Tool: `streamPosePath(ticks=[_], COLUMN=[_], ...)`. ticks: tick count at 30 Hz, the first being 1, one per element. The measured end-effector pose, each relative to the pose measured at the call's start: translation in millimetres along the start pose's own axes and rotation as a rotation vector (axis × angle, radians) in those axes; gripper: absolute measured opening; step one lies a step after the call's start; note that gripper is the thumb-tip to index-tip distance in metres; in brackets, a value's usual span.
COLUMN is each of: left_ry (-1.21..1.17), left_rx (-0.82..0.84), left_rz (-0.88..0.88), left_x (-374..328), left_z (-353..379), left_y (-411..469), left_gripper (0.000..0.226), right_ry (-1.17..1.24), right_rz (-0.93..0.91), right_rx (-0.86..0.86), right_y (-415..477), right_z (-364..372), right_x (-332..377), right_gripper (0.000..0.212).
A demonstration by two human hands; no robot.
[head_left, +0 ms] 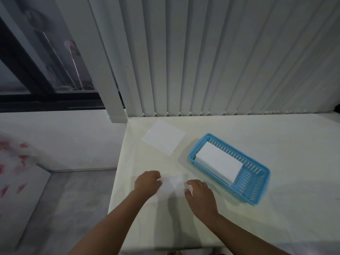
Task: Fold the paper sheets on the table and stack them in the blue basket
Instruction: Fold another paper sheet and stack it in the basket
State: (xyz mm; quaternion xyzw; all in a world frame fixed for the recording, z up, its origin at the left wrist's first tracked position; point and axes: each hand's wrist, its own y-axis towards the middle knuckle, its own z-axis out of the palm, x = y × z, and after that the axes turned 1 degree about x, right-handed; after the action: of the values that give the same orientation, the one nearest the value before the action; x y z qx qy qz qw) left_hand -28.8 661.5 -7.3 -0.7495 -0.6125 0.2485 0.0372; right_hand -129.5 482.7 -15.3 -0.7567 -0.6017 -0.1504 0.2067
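A white paper sheet point(172, 184), blurred, lies on the cream table point(276, 227) between my hands. My left hand point(147, 181) grips its left edge with curled fingers. My right hand point(198, 194) holds its right edge, fingertips curled on the paper. To the right stands the blue basket point(257, 190), slanted, with a stack of folded white sheets point(219, 161) in its far half. Another flat white sheet point(163, 138) lies at the table's far left corner.
Grey vertical blinds point(220, 61) hang along the table's far edge. The table's left edge drops to a pale floor point(55, 140) and a grey mat. A dark window frame is at the upper left.
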Motion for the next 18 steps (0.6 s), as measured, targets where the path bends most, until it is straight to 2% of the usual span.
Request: streamPosePath(ticks=[2,5,7,9,11,13,15,16,18], left_ry=[-0.193,-0.509,-0.917,-1.223,-1.404,-1.51,-1.577,-1.603,-1.664], left_rx=[-0.045,-0.117,-0.119,-0.098,-0.087,-0.065,-0.001,0.033,0.084], left_rz=[-0.08,-0.135,-0.171,-0.196,-0.175,-0.127,-0.11,-0.118,-0.138], left_x=[-6,-20,-34,-49,-66,-82,-93,-99,-108], left_z=[-20,-44,-53,-57,-55,-54,-49,-48,-44], left_y=[5,10,9,5,2,-4,-6,-6,-1], left_gripper=[0.022,0.014,0.012,0.011,0.019,0.021,0.021,0.02,0.018], right_ry=[0.157,0.409,0.627,0.892,1.13,1.344,1.425,1.396,1.236], right_rz=[0.09,0.264,0.412,0.541,0.606,0.623,0.597,0.577,0.544], right_rx=[0.018,0.121,0.203,0.281,0.3,0.23,0.092,0.026,-0.068], right_y=[0,6,12,17,25,34,43,46,48], right_z=[-8,-21,-30,-38,-46,-57,-70,-77,-89], right_x=[9,23,34,42,45,45,41,38,29], right_gripper=[0.017,0.037,0.046,0.049,0.046,0.035,0.015,0.011,0.024])
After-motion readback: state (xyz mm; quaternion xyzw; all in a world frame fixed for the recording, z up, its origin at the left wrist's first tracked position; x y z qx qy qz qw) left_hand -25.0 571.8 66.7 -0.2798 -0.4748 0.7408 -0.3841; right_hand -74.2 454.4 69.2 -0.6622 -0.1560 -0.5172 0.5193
